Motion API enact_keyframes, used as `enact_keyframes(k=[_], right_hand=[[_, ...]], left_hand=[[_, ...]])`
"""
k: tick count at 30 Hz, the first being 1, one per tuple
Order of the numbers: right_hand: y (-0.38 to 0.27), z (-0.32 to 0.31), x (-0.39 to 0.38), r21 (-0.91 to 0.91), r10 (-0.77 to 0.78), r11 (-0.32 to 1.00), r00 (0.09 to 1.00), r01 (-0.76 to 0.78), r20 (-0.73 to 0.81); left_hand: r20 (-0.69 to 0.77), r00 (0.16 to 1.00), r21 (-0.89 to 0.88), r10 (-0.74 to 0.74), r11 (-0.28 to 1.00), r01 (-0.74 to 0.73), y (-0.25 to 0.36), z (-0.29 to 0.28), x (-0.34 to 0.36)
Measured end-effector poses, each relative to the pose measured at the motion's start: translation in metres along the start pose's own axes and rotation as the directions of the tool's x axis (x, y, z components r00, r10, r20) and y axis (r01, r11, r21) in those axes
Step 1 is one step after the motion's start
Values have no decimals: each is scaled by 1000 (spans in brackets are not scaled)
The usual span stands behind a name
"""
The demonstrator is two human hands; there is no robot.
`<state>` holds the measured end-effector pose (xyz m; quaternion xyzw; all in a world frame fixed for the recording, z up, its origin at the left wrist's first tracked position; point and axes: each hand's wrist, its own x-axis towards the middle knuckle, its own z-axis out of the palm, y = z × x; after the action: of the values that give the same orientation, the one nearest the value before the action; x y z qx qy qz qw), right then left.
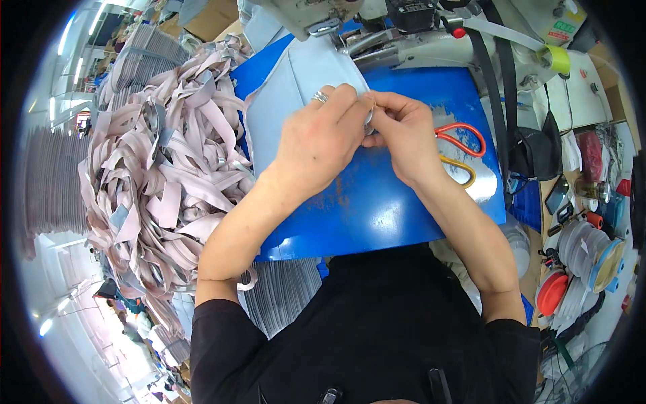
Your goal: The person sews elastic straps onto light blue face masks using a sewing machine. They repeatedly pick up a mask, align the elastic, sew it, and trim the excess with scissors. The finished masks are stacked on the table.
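Observation:
A light blue fabric piece (pixel 276 91) lies on a blue work plate (pixel 383 222), its far end at the sewing machine head (pixel 323 20). My left hand (pixel 323 131), with a ring on one finger, lies over the fabric's near right corner, fingers curled and closed on its edge. Against its fingertips, my right hand (pixel 409 138) is closed in a pinch at the same edge. A small greyish bit shows between the fingertips; what it is I cannot make out. Just right of my right hand lie scissors with a red handle loop (pixel 481 143) and an orange one, blades partly hidden.
A large tangled heap of pale pink and grey strips (pixel 168 195) fills the left side. Stacked grey folded pieces (pixel 57 182) stand beyond it, and another grey stack (pixel 282 293) sits below the plate. Thread spools and tools, with a red disc (pixel 552 293), crowd the right.

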<state>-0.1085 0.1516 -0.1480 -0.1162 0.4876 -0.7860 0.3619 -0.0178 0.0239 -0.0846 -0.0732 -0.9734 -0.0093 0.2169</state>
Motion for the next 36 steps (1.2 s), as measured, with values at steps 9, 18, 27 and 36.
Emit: enact_keyframes(k=[9, 18, 27, 36], right_hand=[[-2, 27, 47, 67, -41, 996, 987, 52, -157], [7, 36, 57, -72, -181, 983, 952, 168, -249], [2, 32, 52, -464, -212, 875, 971, 138, -110], [-9, 17, 40, -64, 75, 995, 997, -73, 24]], left_hand=[[-113, 993, -37, -30, 999, 26, -40, 6, 24], [-114, 944, -158, -311, 943, 291, -16, 32, -44], [174, 977, -22, -120, 992, 125, 2, -7, -11], [271, 962, 289, 16, 952, -97, -50, -75, 12]])
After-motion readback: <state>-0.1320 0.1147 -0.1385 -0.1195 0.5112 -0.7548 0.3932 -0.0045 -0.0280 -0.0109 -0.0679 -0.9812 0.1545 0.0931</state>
